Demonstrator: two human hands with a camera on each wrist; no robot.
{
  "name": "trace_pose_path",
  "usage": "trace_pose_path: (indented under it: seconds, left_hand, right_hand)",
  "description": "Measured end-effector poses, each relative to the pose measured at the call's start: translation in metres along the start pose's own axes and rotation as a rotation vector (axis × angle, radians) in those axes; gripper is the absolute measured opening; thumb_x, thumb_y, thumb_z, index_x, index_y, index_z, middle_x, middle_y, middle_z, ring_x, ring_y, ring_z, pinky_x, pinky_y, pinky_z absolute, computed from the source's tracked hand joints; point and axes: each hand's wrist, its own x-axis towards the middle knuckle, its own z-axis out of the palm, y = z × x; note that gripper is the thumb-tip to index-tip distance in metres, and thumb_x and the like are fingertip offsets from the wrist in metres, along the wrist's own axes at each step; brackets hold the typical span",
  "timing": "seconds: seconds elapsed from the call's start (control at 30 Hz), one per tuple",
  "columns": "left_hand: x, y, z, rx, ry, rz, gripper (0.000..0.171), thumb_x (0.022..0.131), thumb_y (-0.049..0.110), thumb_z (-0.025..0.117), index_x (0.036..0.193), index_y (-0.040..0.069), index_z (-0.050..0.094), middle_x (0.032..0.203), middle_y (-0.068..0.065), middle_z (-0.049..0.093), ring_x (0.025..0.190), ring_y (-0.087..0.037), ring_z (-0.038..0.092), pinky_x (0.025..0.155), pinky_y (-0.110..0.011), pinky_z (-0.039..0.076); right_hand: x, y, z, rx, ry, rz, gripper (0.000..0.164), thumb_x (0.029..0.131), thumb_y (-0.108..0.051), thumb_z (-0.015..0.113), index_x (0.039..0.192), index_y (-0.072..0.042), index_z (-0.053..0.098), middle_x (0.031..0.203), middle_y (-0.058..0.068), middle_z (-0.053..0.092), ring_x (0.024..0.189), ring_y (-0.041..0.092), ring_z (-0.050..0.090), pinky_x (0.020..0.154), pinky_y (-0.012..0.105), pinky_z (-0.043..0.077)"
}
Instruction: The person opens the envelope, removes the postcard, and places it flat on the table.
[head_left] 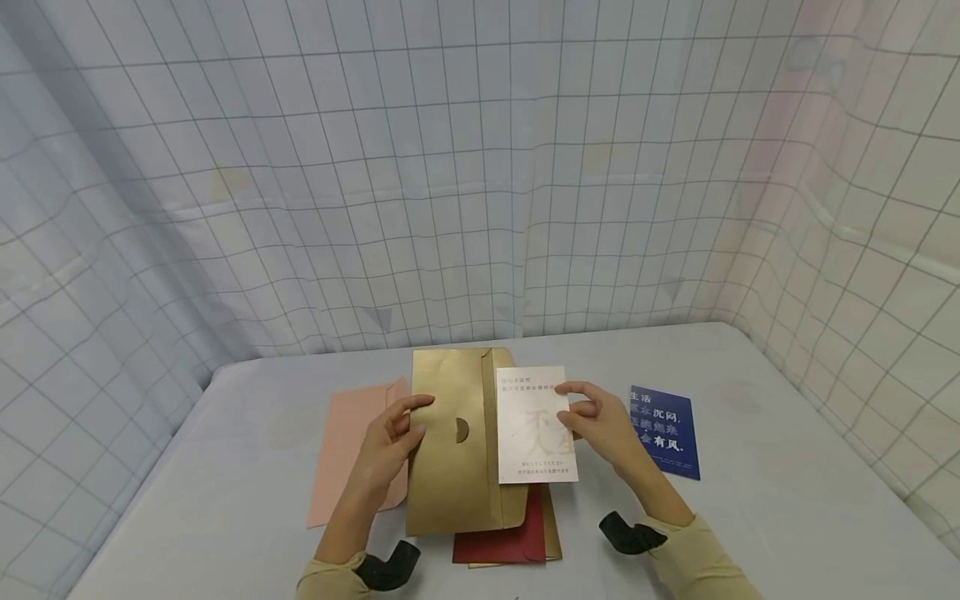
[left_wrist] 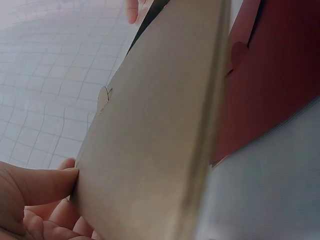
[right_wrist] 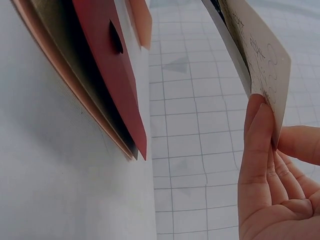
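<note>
Pale yellow sleeves [head_left: 708, 558] come in at the near edge, each with a black curved piece [head_left: 388, 568] at the wrist. Just beyond, the near end of a red envelope [head_left: 498, 547] lies on the bench [head_left: 787, 483], with a smaller strip of gold envelope [head_left: 553, 533] showing from under its right side. Over these a large gold envelope [head_left: 442, 479] is held up, its long side running near to far, a half-round shape [head_left: 462, 430] about its middle. The left hand [head_left: 378, 450] has this envelope by its left edge, the grip closed — thumb and fingers pinching it. The right hand [head_left: 603, 425] pinches the right edge of a white card [head_left: 534, 421], that grip closed down to the card's thickness. The card overlaps the large envelope's right part; whether the two touch, I cannot tell. Farther left, partly covered by the left hand, lies a pink envelope [head_left: 341, 467]; to the right, past the right hand, a blue card [head_left: 666, 433] with white lettering lies on the bench. Beyond the far edge hangs a white curtain [head_left: 450, 167] with a grid of dark lines
</note>
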Motion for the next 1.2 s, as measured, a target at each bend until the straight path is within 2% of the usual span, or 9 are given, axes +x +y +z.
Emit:
trace_pose_path:
  seconds: [0.6,1.2]
  left_hand:
    - [0.001,-0.001,-0.003,-0.018,0.0,-0.019,0.038,0.094,-0.004,0.046,0.13,0.009,0.051,0.121,-0.022,0.061,0.083,-0.006,0.062,0.072,-0.022,0.05]
    - [0.003,-0.003,-0.01,-0.019,0.032,-0.038,0.04,0.094,-0.004,0.044,0.131,0.009,0.05,0.124,-0.022,0.059,0.082,-0.004,0.062,0.071,-0.021,0.05]
  right_hand:
    - [0.0,-0.003,-0.007,-0.015,0.022,0.016,0.038,0.089,-0.009,0.061,0.125,-0.005,0.053,0.095,0.021,0.071,0.073,0.01,0.067,0.07,0.026,0.056]
    - [0.0,-0.006,-0.014,-0.034,0.046,0.021,0.038,0.09,-0.012,0.06,0.127,-0.006,0.052,0.099,0.021,0.071,0.075,0.012,0.068,0.072,0.024,0.055]
